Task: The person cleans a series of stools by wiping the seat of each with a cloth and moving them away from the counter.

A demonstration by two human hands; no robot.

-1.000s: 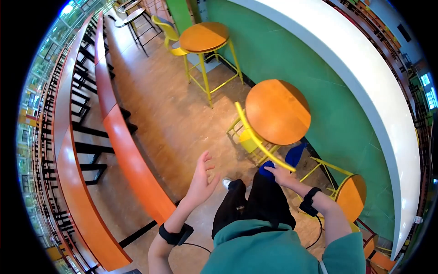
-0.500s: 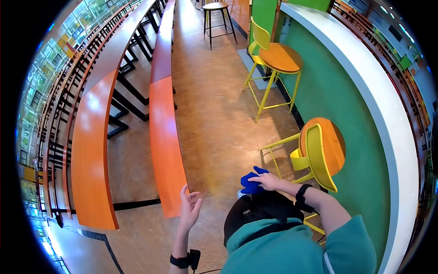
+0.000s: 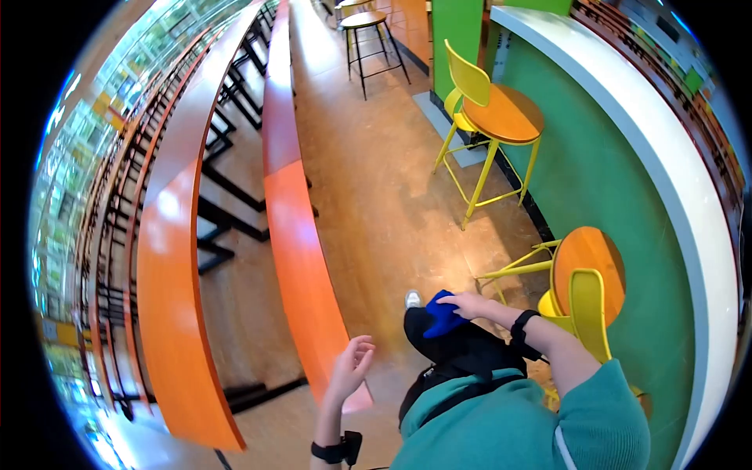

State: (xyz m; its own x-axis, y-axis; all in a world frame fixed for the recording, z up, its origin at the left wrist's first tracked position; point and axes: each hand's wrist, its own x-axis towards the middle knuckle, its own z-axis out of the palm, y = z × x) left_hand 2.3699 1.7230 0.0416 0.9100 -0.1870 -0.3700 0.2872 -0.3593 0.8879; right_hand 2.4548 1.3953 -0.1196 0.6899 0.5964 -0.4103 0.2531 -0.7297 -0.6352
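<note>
My right hand [image 3: 465, 304] is closed on a bright blue cloth [image 3: 444, 319], which hangs crumpled in front of my dark trousers. To the left, my left hand [image 3: 351, 370] holds nothing; its fingers are loosely bent and apart. It is raised beside the near end of a long orange bench [image 3: 307, 290], overlapping its edge in this view. Each wrist wears a black band. The nearest yellow stool [image 3: 589, 270], with a round wooden seat, is to the right of my right hand.
A long orange table [image 3: 176, 313] runs along the left on black legs. On the right a green counter [image 3: 611, 188] has a curved white top [image 3: 674, 196]. Another yellow stool [image 3: 501, 113] and a black-legged stool [image 3: 364, 19] stand ahead on the brown floor [image 3: 368, 196].
The stools and bench sit lower and farther right in view as I move forward. The blue cloth hangs lower and more gathered in my right hand. A white shoe shows more fully.
</note>
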